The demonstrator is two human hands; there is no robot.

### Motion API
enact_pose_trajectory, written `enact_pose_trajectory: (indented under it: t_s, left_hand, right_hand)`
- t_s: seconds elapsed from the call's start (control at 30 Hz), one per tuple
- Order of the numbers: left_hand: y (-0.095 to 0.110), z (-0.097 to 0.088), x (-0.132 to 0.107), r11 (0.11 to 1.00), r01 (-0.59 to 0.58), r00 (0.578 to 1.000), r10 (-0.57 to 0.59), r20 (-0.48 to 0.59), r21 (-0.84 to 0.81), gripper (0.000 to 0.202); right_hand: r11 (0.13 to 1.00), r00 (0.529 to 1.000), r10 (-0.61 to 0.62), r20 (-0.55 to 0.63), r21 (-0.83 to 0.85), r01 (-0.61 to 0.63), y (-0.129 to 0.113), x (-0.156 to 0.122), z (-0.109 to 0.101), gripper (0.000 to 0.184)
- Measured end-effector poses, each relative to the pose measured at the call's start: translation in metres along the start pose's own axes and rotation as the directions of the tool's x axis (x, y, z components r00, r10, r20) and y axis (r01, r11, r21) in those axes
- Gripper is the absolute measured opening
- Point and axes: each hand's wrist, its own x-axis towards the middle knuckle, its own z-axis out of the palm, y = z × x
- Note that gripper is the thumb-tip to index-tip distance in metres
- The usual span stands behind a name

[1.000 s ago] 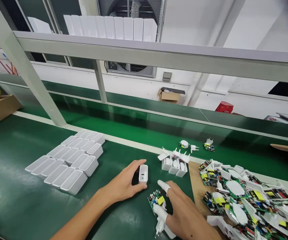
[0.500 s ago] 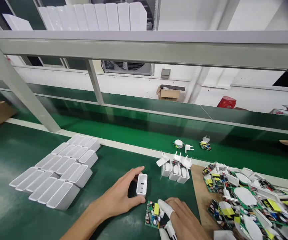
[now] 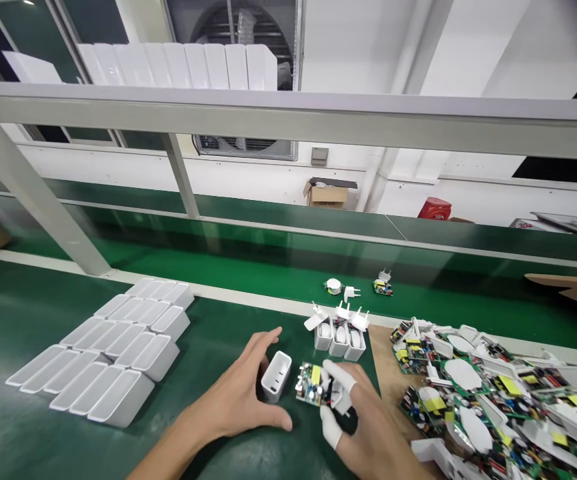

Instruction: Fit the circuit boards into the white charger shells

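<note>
My left hand (image 3: 238, 393) is spread around a white charger housing (image 3: 276, 375), its thumb apart from the wall. Whether the curled fingertips behind the housing touch it is hidden. Port slots show inside the housing's open top. Between white-covered thumb and finger, my right hand (image 3: 371, 417) grips a circuit board (image 3: 310, 383) with a yellow-taped part and a white plug piece (image 3: 339, 397) at its near end. The board is held above the green table, just right of the housing. Beyond my hands stand three housings (image 3: 339, 341) with boards inside and pronged plug pieces on top.
Rows of white housings (image 3: 113, 347) fill the left side of the table. A heap of circuit boards (image 3: 473, 393) lies on brown cardboard (image 3: 383, 360) at right. Loose boards and a plug piece (image 3: 351, 293) lie past the pale ledge. A metal frame (image 3: 288, 120) crosses overhead.
My right hand has raised the circuit board and turned it upward. My left thumb has come away from the housing, which now leans more. The camera view has shifted up and right.
</note>
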Motion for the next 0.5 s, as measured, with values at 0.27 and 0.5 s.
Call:
enact_pose_trajectory:
  t_s: [0.27,0.5]
  left_hand:
    - [0.015,0.011,-0.001,0.975,-0.216,0.976,0.217,-0.004,0.045,0.062]
    - [0.009,0.019,0.0,0.902,-0.373,0.917,0.394,-0.057,0.218,0.07]
  right_hand:
    - [0.992,0.974,-0.127,-0.189,-0.022,0.125,-0.008,-0.001,0.004,0.058]
    - [0.951,0.953,-0.268,-0.139,-0.194,0.24,-0.003,-0.009,0.01,0.074]
